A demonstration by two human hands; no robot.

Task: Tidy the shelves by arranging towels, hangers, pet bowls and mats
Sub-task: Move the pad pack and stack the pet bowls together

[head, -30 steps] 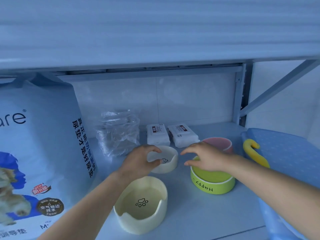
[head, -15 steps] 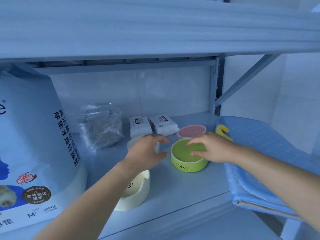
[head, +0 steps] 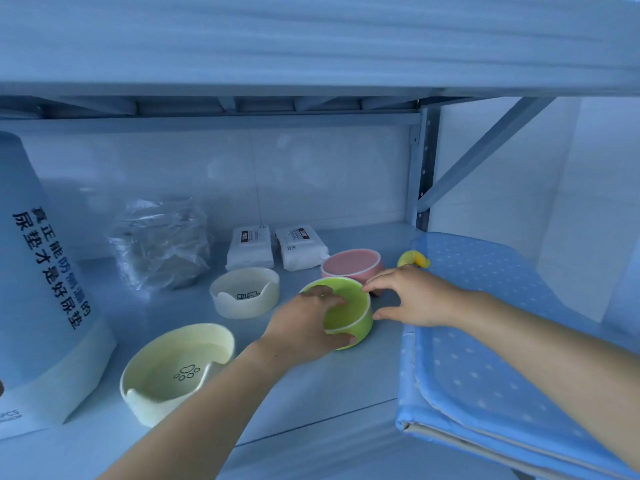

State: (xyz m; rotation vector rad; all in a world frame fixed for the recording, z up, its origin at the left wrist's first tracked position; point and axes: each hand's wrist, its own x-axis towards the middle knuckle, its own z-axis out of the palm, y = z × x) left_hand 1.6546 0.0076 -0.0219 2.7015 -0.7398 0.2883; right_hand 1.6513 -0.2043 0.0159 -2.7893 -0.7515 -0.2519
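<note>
While a cream bowl stands on the shelf just left of the left forearm, the green bowl is found farther in, between the two hands; whether its base is resting on the shelf or just raised cannot be told. It is grasped by the left hand, with fingers hooked inside the near-left rim and the thumb pressed on the outer wall. The right hand is spread and relaxed at the bowl's right side, its index tip on the rim and its thumb tip at the wall, with nothing clasped. The right forearm is carried over the mat.

The step is judged to be the lining-up of this bowl with the rest. It would best be slid or lifted level, steadied from the right, and kept from knocking the pink bowl just beyond the right fingertips, or the second cream bowl beyond and left of the left hand.

The green bowl is upright, its mouth pointed upward. Being round, it has no long axis across the shelf; its only axis is vertical.
</note>
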